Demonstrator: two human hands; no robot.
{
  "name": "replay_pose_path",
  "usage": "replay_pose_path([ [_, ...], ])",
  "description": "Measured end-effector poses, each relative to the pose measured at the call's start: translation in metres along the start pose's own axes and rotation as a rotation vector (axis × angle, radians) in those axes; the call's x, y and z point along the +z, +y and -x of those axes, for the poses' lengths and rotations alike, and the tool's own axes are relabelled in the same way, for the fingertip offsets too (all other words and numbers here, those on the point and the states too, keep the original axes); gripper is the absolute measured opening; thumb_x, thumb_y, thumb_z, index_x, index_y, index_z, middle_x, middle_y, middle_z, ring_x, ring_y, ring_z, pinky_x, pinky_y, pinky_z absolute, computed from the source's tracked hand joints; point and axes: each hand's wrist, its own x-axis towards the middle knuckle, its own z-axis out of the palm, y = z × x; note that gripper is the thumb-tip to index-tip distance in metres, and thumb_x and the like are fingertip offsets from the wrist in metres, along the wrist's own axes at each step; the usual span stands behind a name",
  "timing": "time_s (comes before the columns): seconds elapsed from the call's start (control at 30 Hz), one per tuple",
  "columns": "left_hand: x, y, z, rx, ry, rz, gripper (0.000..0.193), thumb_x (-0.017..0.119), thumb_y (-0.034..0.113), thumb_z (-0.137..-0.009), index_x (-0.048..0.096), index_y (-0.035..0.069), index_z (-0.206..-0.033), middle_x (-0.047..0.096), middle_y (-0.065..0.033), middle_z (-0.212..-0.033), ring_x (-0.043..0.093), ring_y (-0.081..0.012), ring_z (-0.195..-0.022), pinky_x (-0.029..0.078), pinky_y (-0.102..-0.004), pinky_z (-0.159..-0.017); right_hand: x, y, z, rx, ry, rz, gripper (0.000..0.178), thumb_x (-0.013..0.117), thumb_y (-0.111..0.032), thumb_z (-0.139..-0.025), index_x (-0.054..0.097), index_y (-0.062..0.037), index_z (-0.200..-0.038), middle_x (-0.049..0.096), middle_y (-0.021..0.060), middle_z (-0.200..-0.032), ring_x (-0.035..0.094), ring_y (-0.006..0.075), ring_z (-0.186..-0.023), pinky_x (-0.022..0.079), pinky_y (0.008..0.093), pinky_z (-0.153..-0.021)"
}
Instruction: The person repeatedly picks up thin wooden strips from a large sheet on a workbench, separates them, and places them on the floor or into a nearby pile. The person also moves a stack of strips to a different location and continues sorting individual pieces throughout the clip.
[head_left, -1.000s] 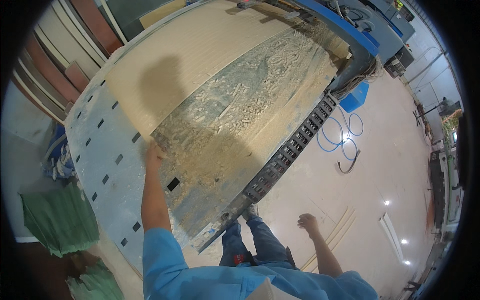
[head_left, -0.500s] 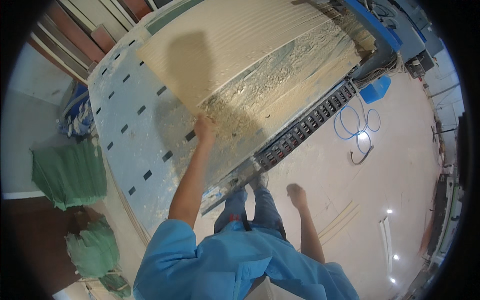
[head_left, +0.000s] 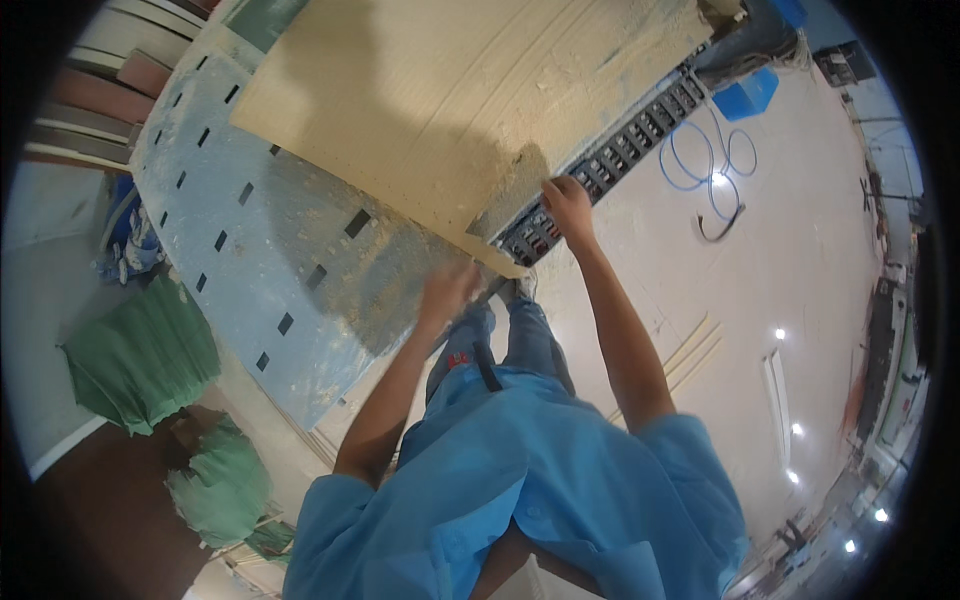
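Observation:
A large pale yellow wood panel (head_left: 400, 150) with fine grooves and dust lies on the blue-grey machine bed (head_left: 235, 210), which has dark slots. My left hand (head_left: 450, 295), smeared by motion, is beside the panel's near corner. Its fingers do not show clearly, nor whether they touch the panel. My right hand (head_left: 568, 205) is over the black slotted rail (head_left: 620, 155) along the bed's right side, close to the panel's right edge. Its fingers are curled together, and what they hold, if anything, is hidden.
A looped blue hose (head_left: 690, 180) and a blue bin (head_left: 745, 95) are on the floor at right. Thin strips (head_left: 690, 360) lie on the floor too. Green sheeting (head_left: 145, 350) is at left, and stacked boards (head_left: 95, 100) stand at the far left.
The panel has shifted toward me, over the wood dust and chips beside it. My left hand has moved nearer and right; my right hand has risen from my side to the rail.

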Motion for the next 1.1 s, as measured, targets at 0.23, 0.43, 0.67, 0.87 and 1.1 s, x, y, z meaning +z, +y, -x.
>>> replay_pose_path([
  [0.23,-0.078,0.064,-0.105,0.616,0.451,-0.311,0.038,0.058,0.031,-0.098,0.064,0.003,-0.122,0.066,-0.0140,-0.123,0.061,-0.0272,-0.117,0.045,-0.0393,-0.101,0.098,-0.022,-0.042,0.483,-0.144,-0.730,0.032,0.068,-0.024,-0.091,0.066,0.0028,-0.109,0.069,0.0105,-0.095,0.069,0.0262,-0.080,0.055,0.0392,-0.073],
  [0.43,-0.056,0.061,-0.155,0.893,0.511,-0.990,0.046,0.058,0.034,-0.096,0.054,0.021,-0.140,0.045,-0.0049,-0.150,0.038,-0.0338,-0.140,0.029,-0.0511,-0.116,0.130,-0.031,-0.031,0.494,0.048,-1.015,0.045,0.070,-0.029,-0.091,0.060,0.0048,-0.119,0.066,0.0134,-0.105,0.067,0.0268,-0.090,0.053,0.0417,-0.077],
  [0.67,-0.047,0.056,-0.161,0.875,0.574,-1.061,0.045,0.056,0.040,-0.097,0.052,0.031,-0.141,0.044,0.0005,-0.152,0.035,-0.0324,-0.143,0.025,-0.0550,-0.118,0.139,-0.035,-0.028,0.480,0.210,-0.763,0.050,0.072,-0.034,-0.092,0.060,0.0056,-0.120,0.064,0.0166,-0.110,0.063,0.0262,-0.093,0.051,0.0402,-0.077],
  [0.87,-0.047,0.055,-0.162,0.839,0.551,-1.053,0.048,0.057,0.041,-0.096,0.050,0.032,-0.144,0.043,0.0009,-0.153,0.033,-0.0312,-0.144,0.022,-0.0522,-0.119,0.157,-0.034,-0.034,0.386,0.484,-0.631,0.059,0.077,-0.041,-0.083,0.068,0.0141,-0.102,0.070,0.0251,-0.097,0.065,0.0321,-0.085,0.050,0.0421,-0.080],
  [1.1,-0.050,0.052,-0.166,0.807,0.523,-1.021,0.047,0.060,0.041,-0.094,0.054,0.034,-0.141,0.045,0.0020,-0.151,0.032,-0.0292,-0.145,0.021,-0.0507,-0.120,0.157,-0.052,-0.026,0.199,0.531,-0.652,0.052,0.076,-0.035,-0.080,0.069,0.0131,-0.098,0.071,0.0262,-0.094,0.068,0.0353,-0.086,0.051,0.0428,-0.081],
])
